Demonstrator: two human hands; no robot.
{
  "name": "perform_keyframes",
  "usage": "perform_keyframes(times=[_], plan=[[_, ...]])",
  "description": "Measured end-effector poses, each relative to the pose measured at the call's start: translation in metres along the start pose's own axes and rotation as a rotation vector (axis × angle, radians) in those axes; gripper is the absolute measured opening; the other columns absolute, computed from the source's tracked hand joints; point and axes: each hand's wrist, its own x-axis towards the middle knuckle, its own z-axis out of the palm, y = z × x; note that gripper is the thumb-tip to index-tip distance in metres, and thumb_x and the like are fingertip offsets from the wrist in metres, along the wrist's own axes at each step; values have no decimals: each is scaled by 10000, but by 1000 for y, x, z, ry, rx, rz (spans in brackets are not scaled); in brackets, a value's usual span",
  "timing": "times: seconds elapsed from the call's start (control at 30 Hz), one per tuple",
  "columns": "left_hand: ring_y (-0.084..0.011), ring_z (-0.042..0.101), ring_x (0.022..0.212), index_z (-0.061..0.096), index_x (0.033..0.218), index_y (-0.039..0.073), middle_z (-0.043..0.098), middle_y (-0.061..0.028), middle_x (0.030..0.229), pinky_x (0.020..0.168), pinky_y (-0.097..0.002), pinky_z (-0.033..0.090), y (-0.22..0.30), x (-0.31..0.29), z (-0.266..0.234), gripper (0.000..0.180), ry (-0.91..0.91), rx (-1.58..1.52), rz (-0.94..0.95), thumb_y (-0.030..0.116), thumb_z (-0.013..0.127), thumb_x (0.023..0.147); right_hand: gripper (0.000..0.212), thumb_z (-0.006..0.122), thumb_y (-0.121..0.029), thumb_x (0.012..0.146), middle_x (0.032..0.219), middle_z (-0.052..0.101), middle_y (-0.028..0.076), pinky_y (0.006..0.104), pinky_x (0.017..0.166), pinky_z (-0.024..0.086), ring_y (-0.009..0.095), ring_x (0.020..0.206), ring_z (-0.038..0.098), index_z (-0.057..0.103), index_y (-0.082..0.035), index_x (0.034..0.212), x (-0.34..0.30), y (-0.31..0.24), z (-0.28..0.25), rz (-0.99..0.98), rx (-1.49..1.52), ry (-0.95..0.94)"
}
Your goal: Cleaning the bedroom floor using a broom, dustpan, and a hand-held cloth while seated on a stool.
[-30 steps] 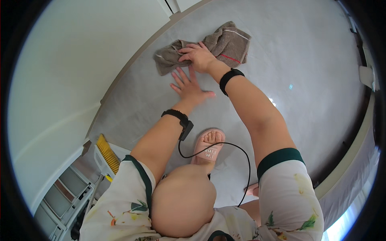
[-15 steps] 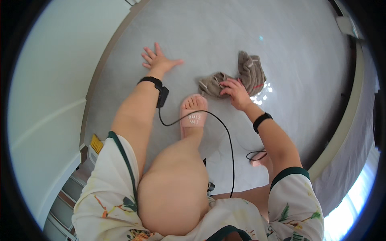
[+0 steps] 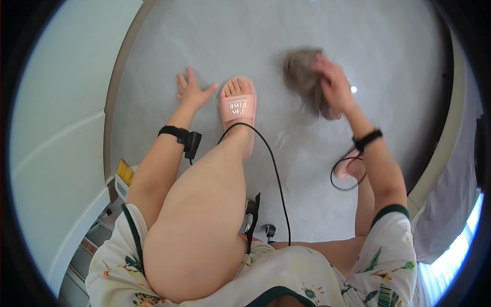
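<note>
A grey-brown cloth (image 3: 303, 71) lies bunched on the grey floor, smeared by motion. My right hand (image 3: 335, 84) is closed over its right side, fingers bent onto the fabric; part of the cloth hangs out below the palm. Off to the left, my left hand (image 3: 192, 95) is spread with the fingers apart and holds nothing, close to the floor. Whether its fingertips touch the floor I cannot tell. Each wrist wears a black strap, and the left strap carries a small black box (image 3: 192, 145).
My foot in a pink slipper (image 3: 238, 107) stands between the hands; another slipper (image 3: 349, 166) is at the right. A black cable (image 3: 273, 166) loops over my leg. A white wall (image 3: 61, 112) runs along the left, beside a yellow-bristled brush (image 3: 124, 171). Draped grey fabric (image 3: 450, 215) hangs right.
My right hand has lifted or slid the cloth away to the right and bunched it up. My left hand has drawn slightly back and left, and the view has shifted.
</note>
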Motion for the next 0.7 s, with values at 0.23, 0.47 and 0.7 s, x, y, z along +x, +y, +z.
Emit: perform_keyframes(times=[0.23,0.47,0.7], plan=[[-383,64,1443,39,1519,136,-17,-271,1542,1092,-609,164,-17,-29,28,1138,-94,109,53,612,700,724,672,618,-378,795,1539,242,53,655,1047,251,397,1382,229,358,-320,1412,28,75,78,621,-409,1],[-372,55,1444,191,1494,83,83,-267,1535,1078,-633,181,-23,-17,15,1044,118,-24,226,594,694,735,598,565,-92,813,1522,283,44,581,1087,265,360,1381,261,457,-304,1362,-74,-50,131,90,-390,-330],[-426,156,1409,288,1455,40,109,-335,1499,1104,-446,284,29,-58,-18,973,312,-186,319,566,704,749,497,518,-111,862,1479,345,86,530,987,393,370,1261,417,495,-264,1334,-136,-114,111,235,-362,-423]])
